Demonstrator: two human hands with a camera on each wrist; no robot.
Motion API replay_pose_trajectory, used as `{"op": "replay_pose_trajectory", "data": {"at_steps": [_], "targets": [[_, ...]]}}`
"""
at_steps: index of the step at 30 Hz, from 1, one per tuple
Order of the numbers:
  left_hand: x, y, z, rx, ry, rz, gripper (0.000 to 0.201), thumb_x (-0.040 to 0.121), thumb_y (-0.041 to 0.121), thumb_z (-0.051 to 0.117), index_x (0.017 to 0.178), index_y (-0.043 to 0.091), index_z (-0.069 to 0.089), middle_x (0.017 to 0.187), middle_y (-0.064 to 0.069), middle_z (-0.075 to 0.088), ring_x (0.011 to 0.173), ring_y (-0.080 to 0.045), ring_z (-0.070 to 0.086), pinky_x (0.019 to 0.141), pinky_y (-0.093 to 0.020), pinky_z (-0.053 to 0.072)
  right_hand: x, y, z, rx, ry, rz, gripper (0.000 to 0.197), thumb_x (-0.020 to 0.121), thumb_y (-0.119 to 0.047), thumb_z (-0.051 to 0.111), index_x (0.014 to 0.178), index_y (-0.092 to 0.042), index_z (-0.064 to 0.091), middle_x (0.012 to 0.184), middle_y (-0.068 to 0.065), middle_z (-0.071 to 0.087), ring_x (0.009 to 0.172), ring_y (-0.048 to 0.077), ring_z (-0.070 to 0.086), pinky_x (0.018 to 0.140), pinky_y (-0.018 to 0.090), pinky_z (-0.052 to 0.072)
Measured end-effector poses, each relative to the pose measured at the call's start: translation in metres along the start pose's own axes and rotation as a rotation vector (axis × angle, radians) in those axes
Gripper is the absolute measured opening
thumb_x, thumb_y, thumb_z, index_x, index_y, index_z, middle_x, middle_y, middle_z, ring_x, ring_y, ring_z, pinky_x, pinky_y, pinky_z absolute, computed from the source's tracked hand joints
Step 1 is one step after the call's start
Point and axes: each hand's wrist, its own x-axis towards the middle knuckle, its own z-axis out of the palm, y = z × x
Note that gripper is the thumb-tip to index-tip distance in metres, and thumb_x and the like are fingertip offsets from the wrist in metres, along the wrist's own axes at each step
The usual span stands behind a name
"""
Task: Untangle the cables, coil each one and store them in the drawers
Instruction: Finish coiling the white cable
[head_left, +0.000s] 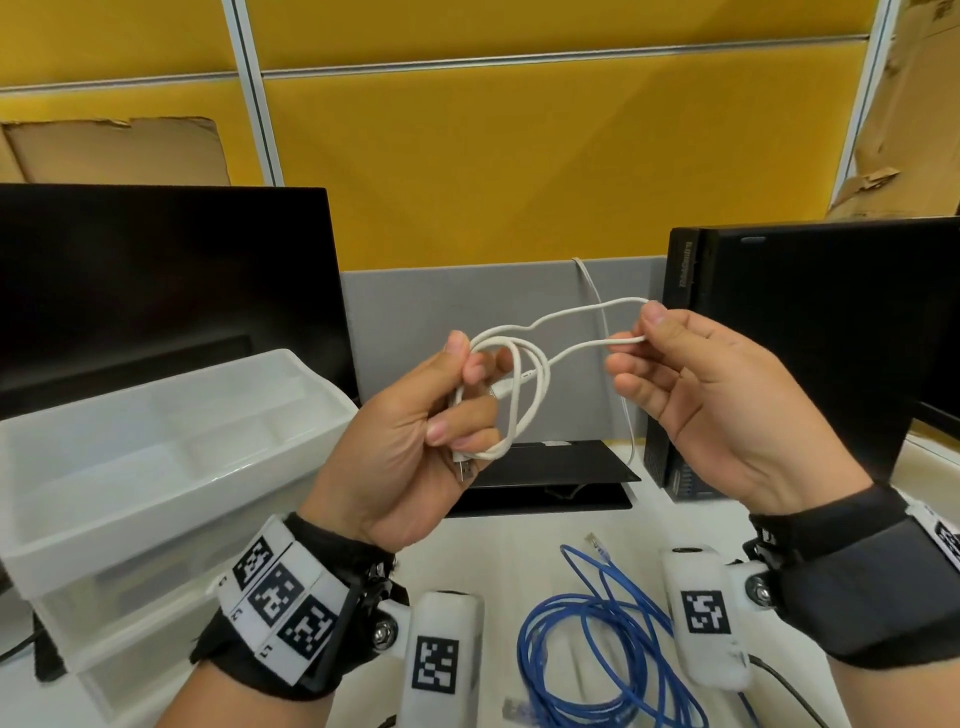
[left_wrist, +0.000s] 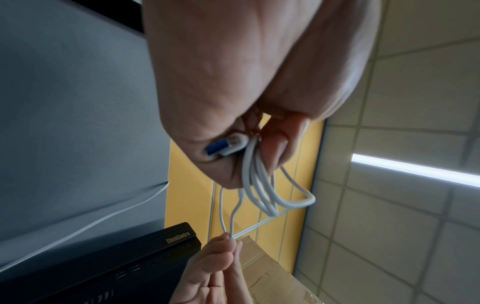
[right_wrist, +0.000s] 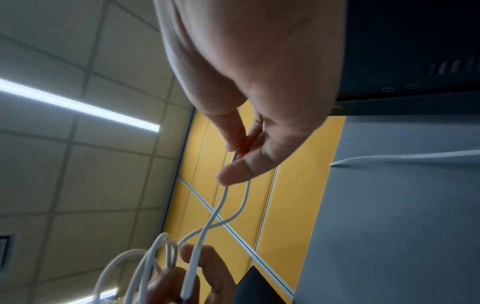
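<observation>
Left hand (head_left: 410, 447) curled round coiled white cable (head_left: 519, 384), right hand (head_left: 727, 405) pinching its stretched loop; blue cable (head_left: 587, 649) on desk below

Blue cable (head_left: 597, 639) coil cut by bottom edge of head view, partly behind wrist cameras. White cable (head_left: 524, 374) loops partly hidden inside left hand (head_left: 410, 436) fingers; its USB plug (left_wrist: 226, 147) half buried in palm. Drawer unit (head_left: 156, 426) lower drawers hidden behind left wrist, contents unreadable.

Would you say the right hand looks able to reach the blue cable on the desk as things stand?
Probably, but not freely: the blue cable lies uncovered just below the right hand, yet that hand is pinching the white cable.
</observation>
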Motion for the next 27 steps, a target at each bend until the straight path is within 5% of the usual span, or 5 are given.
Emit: {"op": "replay_pose_trajectory", "data": {"at_steps": [11, 14, 17, 22, 27], "targets": [[-0.003, -0.001, 0.008, 0.316, 0.031, 0.067, 0.035, 0.112, 0.035, 0.027, 0.090, 0.013, 0.044, 0.067, 0.008, 0.059, 0.054, -0.011, 0.020, 0.063, -0.028, 0.019, -0.006, 0.007, 0.010, 0.031, -0.115, 0.149, 0.022, 0.103, -0.027, 0.058, 0.097, -0.009, 0.069, 0.084, 0.007, 0.071, 0.071, 0.012, 0.064, 0.059, 0.019, 0.056], [-0.001, -0.008, 0.015, 0.421, 0.055, 0.106, 0.034, 0.110, 0.034, 0.029, 0.091, 0.011, 0.046, 0.061, 0.006, 0.060, 0.053, -0.005, 0.037, 0.062, -0.024, 0.028, -0.011, 0.014, 0.021, -0.006, -0.237, 0.217, 0.031, 0.104, -0.031, 0.054, 0.103, -0.003, 0.069, 0.088, 0.011, 0.063, 0.068, 0.012, 0.053, 0.057, 0.024, 0.046], [0.000, -0.011, 0.014, 0.552, 0.108, 0.155, 0.036, 0.109, 0.034, 0.033, 0.098, 0.005, 0.051, 0.068, -0.033, 0.050, 0.069, -0.026, 0.058, 0.071, -0.028, 0.049, -0.015, 0.020, 0.030, -0.061, -0.330, 0.247, 0.040, 0.105, -0.036, 0.050, 0.102, -0.005, 0.075, 0.089, 0.009, 0.066, 0.068, 0.013, 0.048, 0.060, 0.029, 0.037], [0.000, -0.010, 0.008, 0.818, 0.207, 0.240, 0.037, 0.111, 0.035, 0.039, 0.092, 0.009, 0.057, 0.057, -0.001, 0.045, 0.059, -0.025, 0.044, 0.072, -0.033, 0.046, -0.021, 0.020, 0.035, -0.189, -0.471, 0.280, 0.060, 0.098, -0.067, 0.046, 0.093, -0.011, 0.067, 0.094, 0.011, 0.066, 0.083, 0.019, 0.058, 0.068, 0.033, 0.042], [-0.005, 0.000, 0.010, 1.126, 0.256, 0.365, 0.039, 0.110, 0.033, 0.039, 0.094, 0.005, 0.060, 0.054, 0.001, 0.047, 0.051, -0.008, 0.041, 0.055, -0.017, 0.039, -0.028, 0.029, 0.042, -0.433, -0.450, 0.152, 0.016, 0.096, -0.015, 0.073, 0.104, -0.007, 0.062, 0.097, 0.012, 0.066, 0.080, 0.017, 0.060, 0.071, 0.033, 0.053]]}}
